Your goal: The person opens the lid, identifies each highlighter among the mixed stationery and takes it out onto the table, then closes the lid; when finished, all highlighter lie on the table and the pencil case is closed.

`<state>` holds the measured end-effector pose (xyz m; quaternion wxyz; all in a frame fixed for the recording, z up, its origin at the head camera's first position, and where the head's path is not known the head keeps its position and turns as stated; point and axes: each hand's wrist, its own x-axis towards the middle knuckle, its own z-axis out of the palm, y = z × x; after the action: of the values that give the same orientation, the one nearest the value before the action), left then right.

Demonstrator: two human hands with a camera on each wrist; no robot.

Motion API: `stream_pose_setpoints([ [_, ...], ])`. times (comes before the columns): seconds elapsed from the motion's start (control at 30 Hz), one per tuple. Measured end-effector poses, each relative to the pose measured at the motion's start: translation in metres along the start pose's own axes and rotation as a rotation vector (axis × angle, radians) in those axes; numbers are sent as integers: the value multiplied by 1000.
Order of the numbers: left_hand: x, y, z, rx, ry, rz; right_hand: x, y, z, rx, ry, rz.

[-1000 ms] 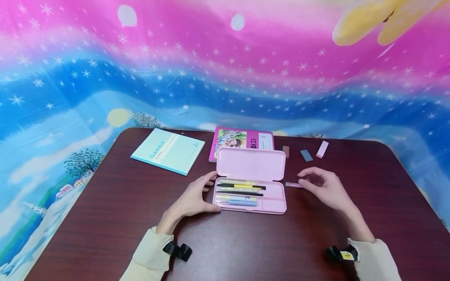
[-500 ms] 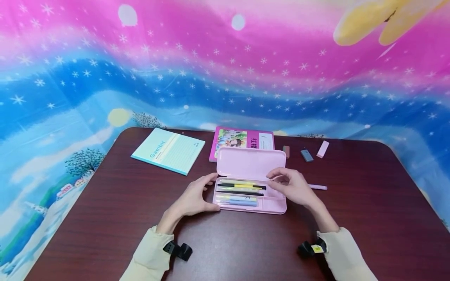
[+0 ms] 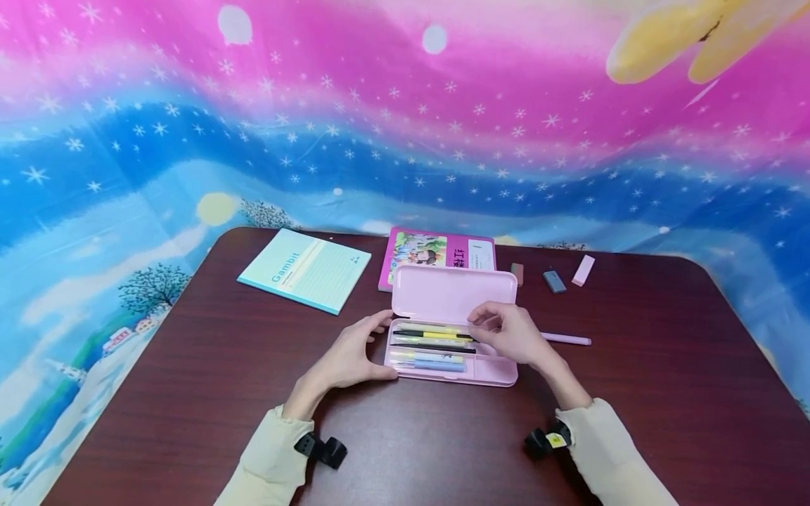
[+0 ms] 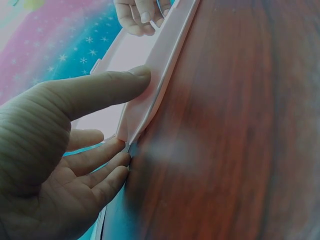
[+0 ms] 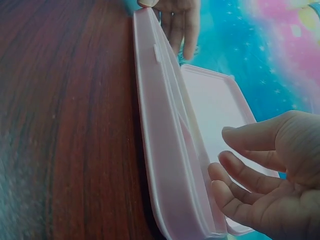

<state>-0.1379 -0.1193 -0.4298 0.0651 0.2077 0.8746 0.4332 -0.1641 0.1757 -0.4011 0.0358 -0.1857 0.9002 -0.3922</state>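
A pink pencil case (image 3: pixel 496 370) stands with its lid (image 3: pixel 452 294) tipped back. My left hand (image 3: pixel 344 360) holds its left end, thumb on the front wall and fingers around the back corner. In the case lie several pens, among them a yellow-and-black pen (image 3: pixel 436 335) and blue-topped ones (image 3: pixel 436 365). My right hand (image 3: pixel 515 339) hovers over the right part, fingertips by the end of the yellow-and-black pen. In the right wrist view, its thumb and loosely bent fingers (image 5: pixel 245 172) stand apart with nothing between them. A lilac pen (image 3: pixel 569 339) lies on the table, partly behind the right wrist.
A mint notebook (image 3: pixel 304 270) lies at the back left. A magenta picture book (image 3: pixel 418 249) sits behind the lid. Farther right are a small brown-green block (image 3: pixel 518 274), a grey-blue block (image 3: pixel 555 281) and a pale pink block (image 3: pixel 583 270). A printed cloth hangs behind the table.
My right hand has moved left from the lilac pen to above the pencil case, leaving that pen on the table. The left hand has stayed at the case's left end.
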Motion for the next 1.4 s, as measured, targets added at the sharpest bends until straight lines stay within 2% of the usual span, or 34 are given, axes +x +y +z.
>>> stream_pose_setpoints([
  [0.13, 0, 0, 0, 0, -6, -9, 0, -3, 0, -59, -27, 0],
  [0.4, 0, 0, 0, -10, -7, -6, -1, -9, -3, -248, -91, -28],
  [0.63, 1, -2, 1, -9, -5, -4, 3, -12, -1, -285, -150, 48],
  [0.87, 0, -2, 1, -12, -5, -4, 2, -14, 3, -363, -104, 57],
  [1.1, 0, 0, 0, -3, -8, 7, 3, -15, 5, -371, -103, 137],
  [1.4, -1, -1, -1, -6, -3, 1, 1, -17, -3, -317, -120, 100],
])
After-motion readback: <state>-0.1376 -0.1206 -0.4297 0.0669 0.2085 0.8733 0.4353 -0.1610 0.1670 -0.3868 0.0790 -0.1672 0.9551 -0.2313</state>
